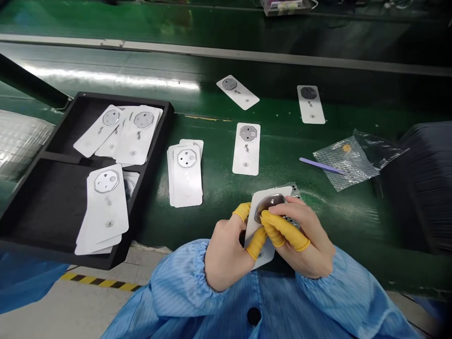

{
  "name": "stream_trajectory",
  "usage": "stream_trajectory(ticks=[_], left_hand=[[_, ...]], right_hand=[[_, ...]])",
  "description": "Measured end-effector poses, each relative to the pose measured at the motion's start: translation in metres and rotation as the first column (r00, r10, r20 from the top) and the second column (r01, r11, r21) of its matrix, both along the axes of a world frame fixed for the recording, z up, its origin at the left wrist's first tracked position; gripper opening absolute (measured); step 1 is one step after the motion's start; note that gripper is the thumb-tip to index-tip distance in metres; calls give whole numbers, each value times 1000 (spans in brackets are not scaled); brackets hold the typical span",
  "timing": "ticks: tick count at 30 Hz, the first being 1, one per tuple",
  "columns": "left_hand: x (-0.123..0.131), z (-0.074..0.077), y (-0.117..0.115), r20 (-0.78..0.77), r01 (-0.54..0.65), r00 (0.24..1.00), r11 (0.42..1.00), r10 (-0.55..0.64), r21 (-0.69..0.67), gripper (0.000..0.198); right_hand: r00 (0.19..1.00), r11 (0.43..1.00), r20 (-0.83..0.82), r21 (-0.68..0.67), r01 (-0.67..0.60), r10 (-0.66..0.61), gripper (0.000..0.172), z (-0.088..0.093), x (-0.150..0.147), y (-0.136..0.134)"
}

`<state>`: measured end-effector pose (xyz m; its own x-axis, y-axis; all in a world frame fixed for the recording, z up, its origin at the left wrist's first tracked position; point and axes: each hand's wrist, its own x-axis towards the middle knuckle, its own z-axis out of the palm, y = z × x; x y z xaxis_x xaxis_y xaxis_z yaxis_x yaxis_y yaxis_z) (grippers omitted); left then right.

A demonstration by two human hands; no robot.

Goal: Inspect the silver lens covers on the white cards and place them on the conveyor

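Note:
Close to my body a white rectangular panel (251, 230) with a dark octagonal window is held tilted above the green bench. My left hand (229, 249) grips its left edge, the thumb in a yellow finger cot lying across the front. My right hand (300, 235), also with yellow finger cots, has its fingertips closed together at the octagonal window; whether something small is between them is hidden. Under the panel shows part of a sheet with black dots (294, 190). Beyond it lies a similar white panel (246, 149), flat on the bench.
To the left, a black divided tray (169, 115) bears stacked white panels, with another small stack (186, 176) beside it. Two single panels (240, 92) (310, 104) lie farther back. Purple tweezers (319, 165) rest partly on a bubble-wrap bag (353, 165). Dark stacked sheets (423, 183) stand right.

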<state>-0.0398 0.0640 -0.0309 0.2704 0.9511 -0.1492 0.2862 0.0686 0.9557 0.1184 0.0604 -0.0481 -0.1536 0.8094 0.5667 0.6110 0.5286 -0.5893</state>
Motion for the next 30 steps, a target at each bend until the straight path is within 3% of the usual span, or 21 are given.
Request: stream_trajectory(ticks=[4, 9, 19, 26, 30], left_hand=[[3, 5, -3, -39, -53, 998, 990, 58, 127, 14], [4, 7, -5, -3, -95, 995, 984, 96, 153, 17], [9, 8, -5, -111, -73, 989, 973, 99, 219, 5], [11, 1, -10, -225, -112, 950, 911, 215, 396, 14], [12, -1, -11, -218, -143, 937, 869, 273, 474, 17]], right_hand=[[997, 999, 64, -8, -38, 38, 47, 7, 7, -2], [960, 981, 266, 143, -129, 87, 37, 15, 8, -2], [961, 975, 276, 209, -73, 13, 37, 11, 4, -1], [872, 993, 488, 83, -89, 38, 53, 12, 3, -10], [868, 977, 454, -38, -208, 202, 60, 16, 7, -5]])
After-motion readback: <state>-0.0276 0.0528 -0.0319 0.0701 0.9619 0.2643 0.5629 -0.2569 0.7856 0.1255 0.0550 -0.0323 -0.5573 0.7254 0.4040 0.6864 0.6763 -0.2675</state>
